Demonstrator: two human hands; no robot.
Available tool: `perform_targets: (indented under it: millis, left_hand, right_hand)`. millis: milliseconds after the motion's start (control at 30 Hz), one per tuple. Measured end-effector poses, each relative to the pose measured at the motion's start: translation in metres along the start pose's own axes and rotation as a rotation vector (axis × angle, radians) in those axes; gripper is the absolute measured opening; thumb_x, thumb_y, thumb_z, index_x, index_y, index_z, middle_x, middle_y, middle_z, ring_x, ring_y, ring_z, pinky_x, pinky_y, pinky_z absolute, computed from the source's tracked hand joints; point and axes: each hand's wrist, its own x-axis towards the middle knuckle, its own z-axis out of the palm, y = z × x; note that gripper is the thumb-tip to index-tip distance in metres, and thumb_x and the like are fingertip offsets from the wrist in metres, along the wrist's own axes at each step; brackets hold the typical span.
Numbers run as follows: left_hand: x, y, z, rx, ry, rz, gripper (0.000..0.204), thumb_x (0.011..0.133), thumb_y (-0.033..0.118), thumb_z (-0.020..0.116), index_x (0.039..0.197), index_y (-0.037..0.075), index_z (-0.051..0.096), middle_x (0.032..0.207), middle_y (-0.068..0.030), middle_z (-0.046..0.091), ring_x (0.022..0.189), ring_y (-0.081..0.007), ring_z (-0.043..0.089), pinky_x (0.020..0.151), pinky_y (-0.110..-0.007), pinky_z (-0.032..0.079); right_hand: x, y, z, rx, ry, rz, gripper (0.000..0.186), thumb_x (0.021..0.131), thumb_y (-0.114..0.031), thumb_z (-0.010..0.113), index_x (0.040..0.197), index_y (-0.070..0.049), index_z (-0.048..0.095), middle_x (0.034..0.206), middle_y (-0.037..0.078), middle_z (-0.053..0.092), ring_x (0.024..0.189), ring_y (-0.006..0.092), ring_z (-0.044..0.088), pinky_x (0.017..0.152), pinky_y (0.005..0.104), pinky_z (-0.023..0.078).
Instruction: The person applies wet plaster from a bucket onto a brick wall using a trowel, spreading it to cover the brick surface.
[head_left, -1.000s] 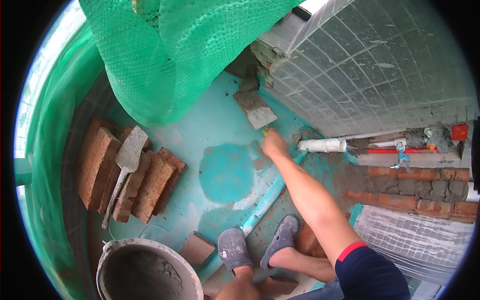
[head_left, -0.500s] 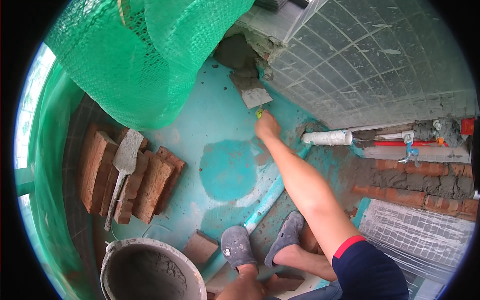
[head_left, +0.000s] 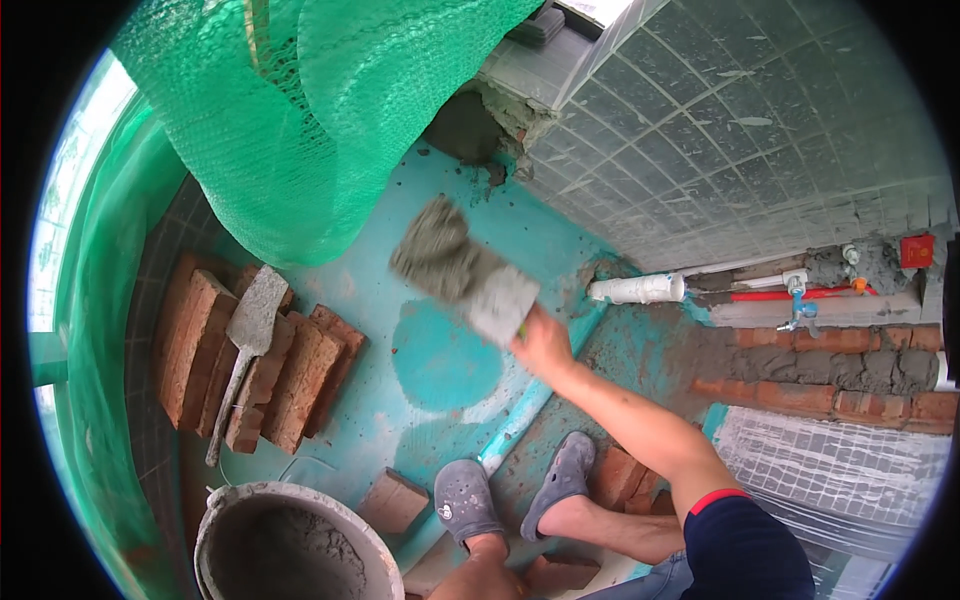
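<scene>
My right hand (head_left: 543, 345) is closed round the handle of a trowel (head_left: 505, 303), held above the turquoise floor. A thick lump of wet grey mortar (head_left: 436, 250) rides on the far part of its blade, slightly blurred by motion. Beyond it, a heap of mortar (head_left: 463, 127) lies in the corner at the foot of the broken wall edge. My left hand is out of view. At the lower left stands a bucket (head_left: 215, 545) with grey mortar inside.
Several bricks (head_left: 305, 370) are stacked at the left, a second trowel (head_left: 257, 312) lying across them. Green netting (head_left: 300, 150) hangs at the upper left. A white pipe (head_left: 640, 289), a tap (head_left: 797, 305) and a low brick course (head_left: 790, 395) line the right. A loose brick (head_left: 393, 500) lies by my foot.
The trowel has come away from the mortar heap, back and to the left, with a lump of mortar on its blade. My right hand has drawn nearer to me.
</scene>
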Motion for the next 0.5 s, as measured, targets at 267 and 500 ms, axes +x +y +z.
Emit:
perform_targets:
  millis: [267,500]
  left_hand:
    - [-0.004,0.006,0.005,0.027,0.098,-0.034,0.039,0.099,0.028,0.047,0.074,-0.002,0.053,0.071,-0.0047,0.050,0.068,-0.0166,0.041,0.064,-0.033,0.039]
    - [0.003,-0.007,-0.001,0.002,0.017,0.023,0.040,0.098,0.030,0.049,0.070,0.002,0.046,0.068,-0.0023,0.045,0.064,-0.0156,0.036,0.059,-0.032,0.034]
  right_hand:
    - [-0.075,-0.096,-0.072,0.527,-0.764,-0.255,0.037,0.084,-0.034,0.064,0.114,-0.014,0.059,0.097,0.014,0.064,0.081,0.0323,0.065,0.069,0.0409,0.052]
    - [0.085,0.031,-0.060,0.679,-0.525,0.699,0.038,0.087,-0.044,0.063,0.095,-0.007,0.062,0.071,0.000,0.059,0.055,0.0097,0.052,0.050,0.0276,0.045]
